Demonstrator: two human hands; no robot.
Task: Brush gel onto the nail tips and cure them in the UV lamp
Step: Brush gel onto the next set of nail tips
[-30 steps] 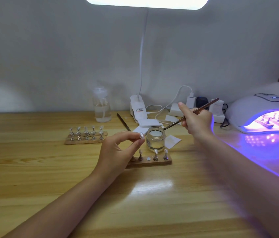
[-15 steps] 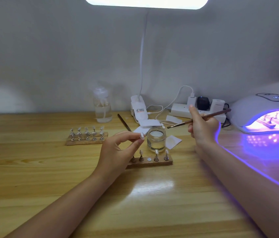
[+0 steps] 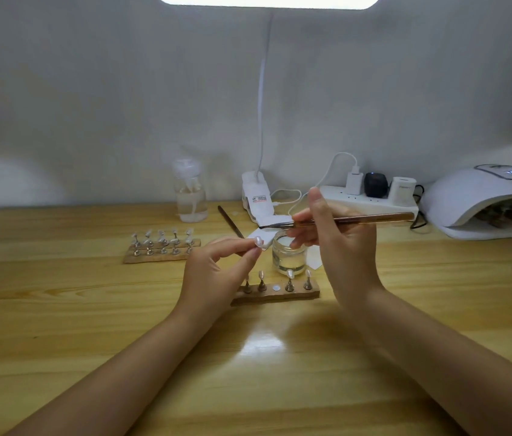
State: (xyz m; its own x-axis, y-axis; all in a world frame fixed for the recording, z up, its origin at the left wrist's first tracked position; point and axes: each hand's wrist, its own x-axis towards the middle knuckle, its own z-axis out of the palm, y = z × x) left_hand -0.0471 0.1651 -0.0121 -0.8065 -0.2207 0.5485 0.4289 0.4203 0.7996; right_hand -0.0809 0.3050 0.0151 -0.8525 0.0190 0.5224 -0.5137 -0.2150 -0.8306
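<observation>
The UV lamp (image 3: 481,206) at the right edge, glowing violet a moment ago, is now dark, with a stand of tips barely visible inside; that batch's cure looks finished. The right hand (image 3: 339,243) has also swung the gel brush (image 3: 336,220) back from the lamp side, so its dark tip now points left above the open gel jar (image 3: 289,253). Fingers are closed around the brush handle, which lies almost level. The left hand (image 3: 216,272) pinches a single nail tip (image 3: 258,241) on its peg between thumb and forefinger, raised just left of the jar. Below sits a wooden holder (image 3: 275,294) with four tips and one bare slot, likely the next to coat
</observation>
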